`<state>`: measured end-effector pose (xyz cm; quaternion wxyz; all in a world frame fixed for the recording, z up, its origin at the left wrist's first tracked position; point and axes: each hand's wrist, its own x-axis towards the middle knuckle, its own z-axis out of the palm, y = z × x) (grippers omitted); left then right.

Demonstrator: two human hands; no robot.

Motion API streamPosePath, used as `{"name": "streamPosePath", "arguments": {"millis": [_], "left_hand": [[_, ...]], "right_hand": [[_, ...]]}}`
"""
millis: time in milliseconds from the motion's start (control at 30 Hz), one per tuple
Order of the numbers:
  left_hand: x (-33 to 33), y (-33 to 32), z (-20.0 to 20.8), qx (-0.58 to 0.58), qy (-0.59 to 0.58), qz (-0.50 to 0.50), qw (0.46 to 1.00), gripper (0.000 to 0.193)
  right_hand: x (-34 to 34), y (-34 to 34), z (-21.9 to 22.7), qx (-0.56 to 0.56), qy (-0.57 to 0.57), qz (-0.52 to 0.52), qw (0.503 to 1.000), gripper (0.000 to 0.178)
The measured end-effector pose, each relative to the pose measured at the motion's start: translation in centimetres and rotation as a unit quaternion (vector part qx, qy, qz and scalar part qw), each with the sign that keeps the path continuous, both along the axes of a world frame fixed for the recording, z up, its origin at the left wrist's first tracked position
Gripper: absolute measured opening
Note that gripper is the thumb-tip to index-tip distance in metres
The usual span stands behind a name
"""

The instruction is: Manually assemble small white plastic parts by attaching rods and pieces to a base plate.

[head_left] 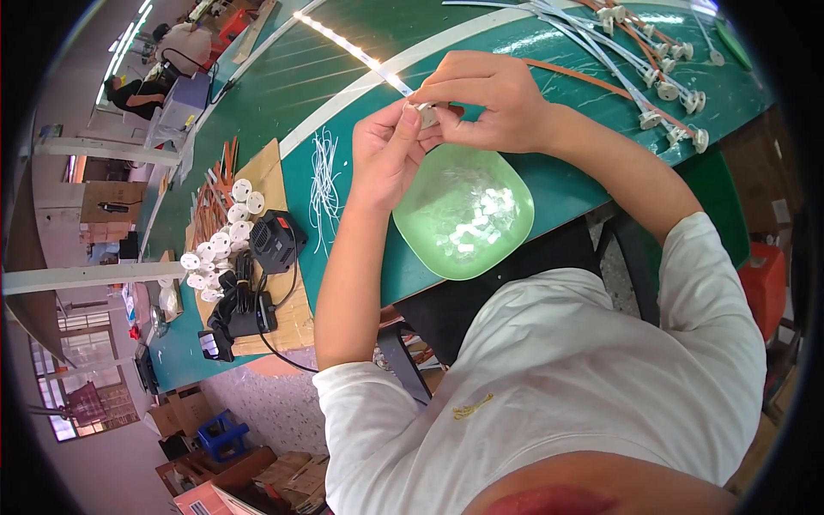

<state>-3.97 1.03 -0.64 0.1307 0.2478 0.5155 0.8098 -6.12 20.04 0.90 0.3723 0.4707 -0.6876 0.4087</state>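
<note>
Over the table's near edge, both my hands work close together on a small white round cap point(427, 116). My left hand point(388, 154) pinches it between thumb and fingers. My right hand point(498, 105) is closed on its other side, its fingers partly covering the cap. From the fingertips a glowing LED strip point(350, 53) runs away to the upper left; its near end is hidden by my fingers. Just below my hands is a light green bowl point(410, 233) with many small white pieces point(482, 221) and clear bits in it.
Thin white wires point(324, 184) lie left of my left forearm. Beyond them, cardboard point(296, 296) bears white round-capped strips point(219, 245) and a black device point(276, 240) with a cable. More capped strips point(639, 81) lie at the far right. A blue stool point(223, 436) stands on the floor.
</note>
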Motion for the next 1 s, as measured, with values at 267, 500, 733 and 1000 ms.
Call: {"name": "streamPosePath", "arguments": {"millis": [267,500,733,1000], "left_hand": [[-0.2,-0.2,-0.2,0.032,-0.019,-0.017,0.999,0.039],[-0.9,-1.2,0.6,0.028,0.014,0.102,0.994,0.035],[-1.4,-1.7,1.3,0.045,-0.004,0.238,0.970,0.038],[-1.0,-0.9,0.5,-0.019,0.039,0.251,0.967,0.035]], "right_hand": [[-0.1,0.7,0.0,0.012,-0.107,0.051,0.993,0.021],[1.3,-0.6,0.5,-0.075,-0.059,-0.037,0.995,0.029],[3.1,-0.1,-0.3,0.317,-0.119,0.201,0.919,0.027],[2.2,-0.4,-0.3,0.419,-0.231,0.222,0.850,0.006]]}}
